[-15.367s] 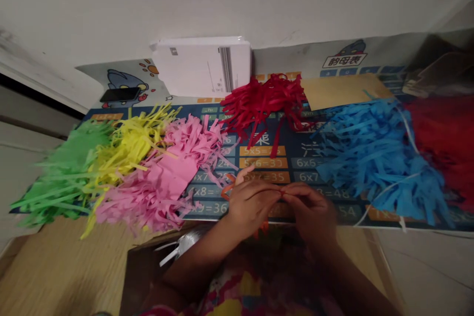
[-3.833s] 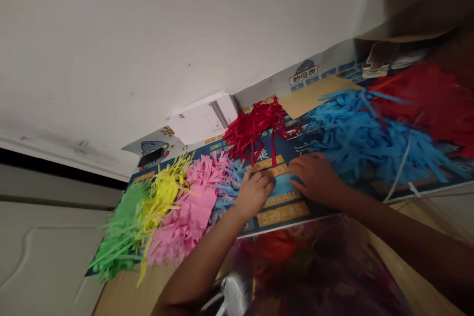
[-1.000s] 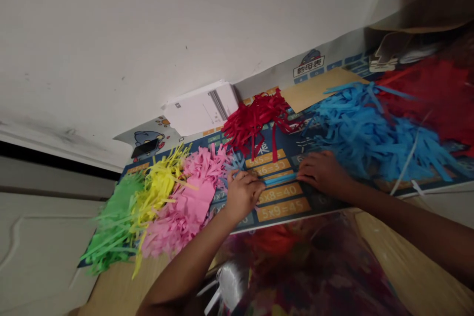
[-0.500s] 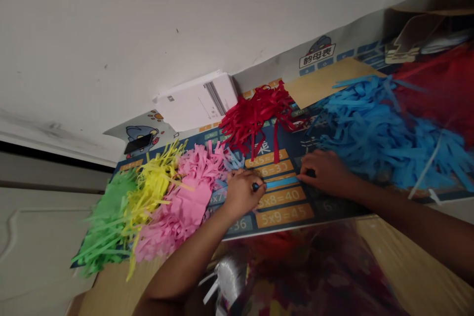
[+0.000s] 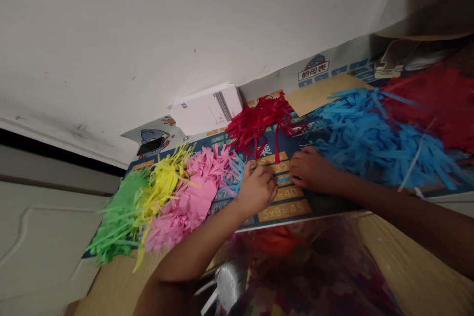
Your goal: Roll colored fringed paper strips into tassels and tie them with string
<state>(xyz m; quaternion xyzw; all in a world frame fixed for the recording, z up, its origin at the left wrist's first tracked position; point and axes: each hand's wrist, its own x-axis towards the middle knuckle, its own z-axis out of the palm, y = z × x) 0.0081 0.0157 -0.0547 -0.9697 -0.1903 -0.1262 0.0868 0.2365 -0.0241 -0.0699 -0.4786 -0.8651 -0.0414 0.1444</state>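
A short blue paper strip (image 5: 283, 179) shows between my two hands, above the printed mat. My left hand (image 5: 258, 186) is curled around its left end, fingertips turned down. Closed at the right end is my right hand (image 5: 310, 170), whose fingers hide the rest of the strip. Light-blue fringe (image 5: 235, 173) sticks out beside the left hand. Behind both hands lies a heap of dark red paper strips (image 5: 261, 121). A large blue fringe pile (image 5: 374, 133) spreads to the right, partly behind my right forearm.
Pink (image 5: 196, 192), yellow (image 5: 166, 180) and green (image 5: 122, 207) fringed paper lies at the left. A white box (image 5: 207, 108) stands against the wall, near a black phone-like object (image 5: 152, 146). A tan sheet (image 5: 326, 93) and red material (image 5: 437, 103) lie right. A shiny plastic bag (image 5: 307, 266) sits below the mat edge.
My hands have come closer together, and less of the blue strip shows between them. The left hand has turned over the strip. The whole view has shifted slightly.
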